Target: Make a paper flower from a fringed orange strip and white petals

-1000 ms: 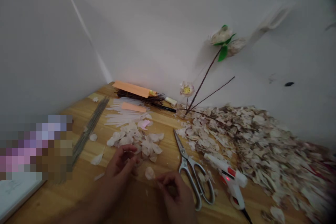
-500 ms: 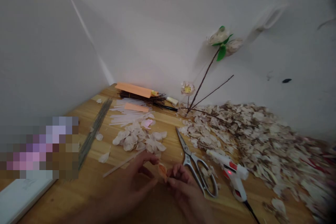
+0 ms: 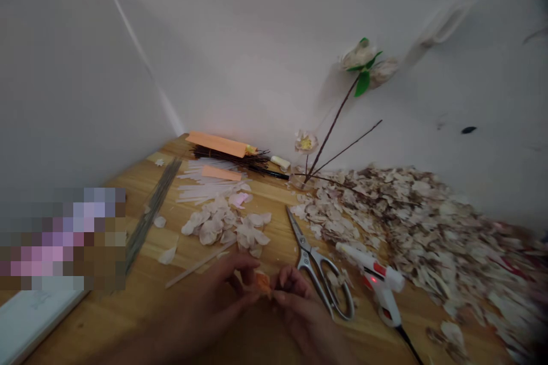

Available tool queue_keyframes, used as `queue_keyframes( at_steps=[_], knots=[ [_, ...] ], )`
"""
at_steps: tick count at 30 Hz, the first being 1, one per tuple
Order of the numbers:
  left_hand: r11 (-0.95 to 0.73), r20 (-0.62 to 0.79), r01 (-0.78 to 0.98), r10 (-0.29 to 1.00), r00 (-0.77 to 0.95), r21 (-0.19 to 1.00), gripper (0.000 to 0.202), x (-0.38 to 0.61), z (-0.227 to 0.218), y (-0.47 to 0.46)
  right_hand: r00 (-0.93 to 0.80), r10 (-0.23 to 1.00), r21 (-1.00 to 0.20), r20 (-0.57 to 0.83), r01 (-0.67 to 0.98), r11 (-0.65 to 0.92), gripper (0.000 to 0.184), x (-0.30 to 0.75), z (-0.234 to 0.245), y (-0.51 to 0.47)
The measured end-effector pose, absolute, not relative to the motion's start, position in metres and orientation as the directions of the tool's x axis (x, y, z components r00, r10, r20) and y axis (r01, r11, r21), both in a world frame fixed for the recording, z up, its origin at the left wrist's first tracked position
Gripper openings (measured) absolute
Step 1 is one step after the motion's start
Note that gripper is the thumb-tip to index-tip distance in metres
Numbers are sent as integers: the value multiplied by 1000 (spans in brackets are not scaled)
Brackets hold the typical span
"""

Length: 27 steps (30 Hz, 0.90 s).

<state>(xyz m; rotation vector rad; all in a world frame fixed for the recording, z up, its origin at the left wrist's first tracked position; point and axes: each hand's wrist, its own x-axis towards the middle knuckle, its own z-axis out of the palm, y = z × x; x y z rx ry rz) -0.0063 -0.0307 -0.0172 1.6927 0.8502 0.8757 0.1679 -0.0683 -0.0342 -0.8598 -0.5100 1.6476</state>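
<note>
A small orange, petal-like piece [image 3: 262, 282] is between my hands near the front of the wooden table. My left hand [image 3: 226, 291] has its fingertips and thumb on the left side of this piece. On the other side, my right hand [image 3: 299, 302] pinches its lower end, fingers curled. Just beyond my left hand lies a loose heap of pale petals [image 3: 214, 222]. Silver scissors [image 3: 306, 248] lie right beside my right hand, blades pointing away. Farther right rests a white glue gun [image 3: 383, 282] with a red light on.
A large pile of dry petals [image 3: 428, 222] covers the right side. At the back stand artificial flowers [image 3: 359, 60] on brown stems. Orange paper [image 3: 218, 144], dark stems [image 3: 231, 159], white strips [image 3: 201, 189] and thin wires [image 3: 154, 211] lie left. A white box [image 3: 43, 313] sits front left.
The orange piece has turned between my fingers and now looks wider. My left fingertips have closed in on it; my right hand stays nearly in place. The view shifts slightly.
</note>
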Motion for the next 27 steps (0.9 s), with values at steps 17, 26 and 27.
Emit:
queue_keyframes(
  at_steps=[17,26,27],
  knots=[
    [-590,364,267,731,577,762,33,-9,-24,-28,-56,961,-747,-270,-618,-246,24,171,-31,-72],
    [-529,335,259,775,536,808,31,-6,-27,-30,-47,970,-730,-240,-649,-212,24,168,-36,-72],
    [-545,346,268,769,538,795,31,-7,-26,-30,-45,970,-729,-237,-652,-209,24,168,-37,-72]
  ],
)
